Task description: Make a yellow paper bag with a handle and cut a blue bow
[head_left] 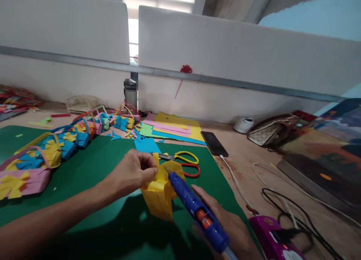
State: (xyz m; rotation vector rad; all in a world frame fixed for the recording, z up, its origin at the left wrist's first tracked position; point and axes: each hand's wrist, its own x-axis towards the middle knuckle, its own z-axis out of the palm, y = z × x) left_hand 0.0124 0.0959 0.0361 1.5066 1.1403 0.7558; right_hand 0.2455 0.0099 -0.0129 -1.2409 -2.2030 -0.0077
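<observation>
Fingers (pixel 146 172) of your left hand (pixel 132 173) pinch the yellow paper basket's (pixel 159 198) top edge above the green mat (pixel 93 166); your right hand (pixel 225 224) grips the blue glue gun (pixel 197 211), nozzle at the fold. You're gluing, it seems; next likely calls for pressing the flap steadily.

Left of the green mat's (pixel 93 166) middle, finished paper baskets (pixel 42 158) — about seven, the far ones too crowded to count surely. Beyond its far edge — two scissors (pixel 184 163), one phone (pixel 214 143).
</observation>
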